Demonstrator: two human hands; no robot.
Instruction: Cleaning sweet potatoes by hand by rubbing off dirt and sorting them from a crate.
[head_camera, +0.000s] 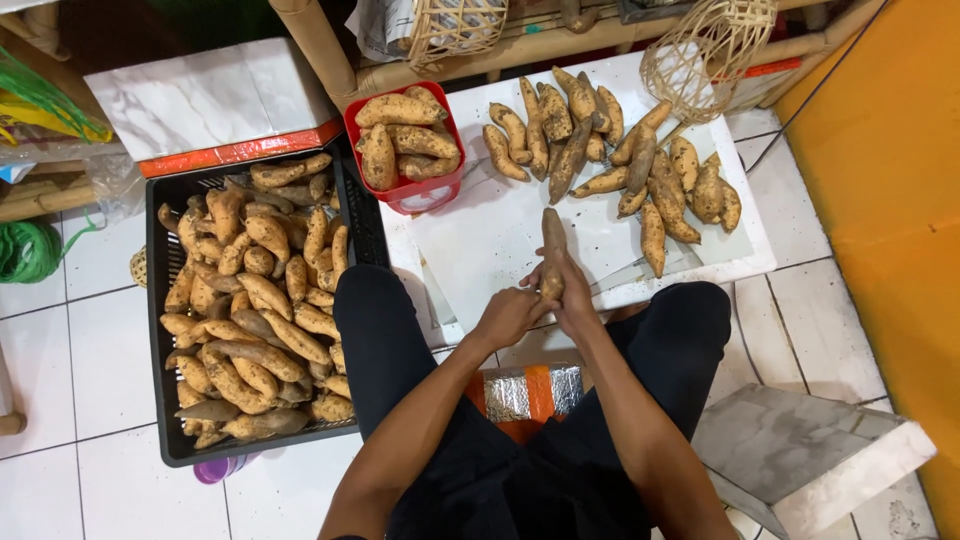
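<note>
Head view: both hands, left hand (510, 315) and right hand (572, 290), clasp one sweet potato (553, 250) low; firm, fairly heavy, rough-skinned, best held mid-body above the grip.

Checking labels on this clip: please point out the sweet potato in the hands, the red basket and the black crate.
sweet potato (553, 240), head view, on its upper end above the hands.
red basket (418, 192), head view, on its front rim.
black crate (155, 300), head view, on its left rim.
</note>
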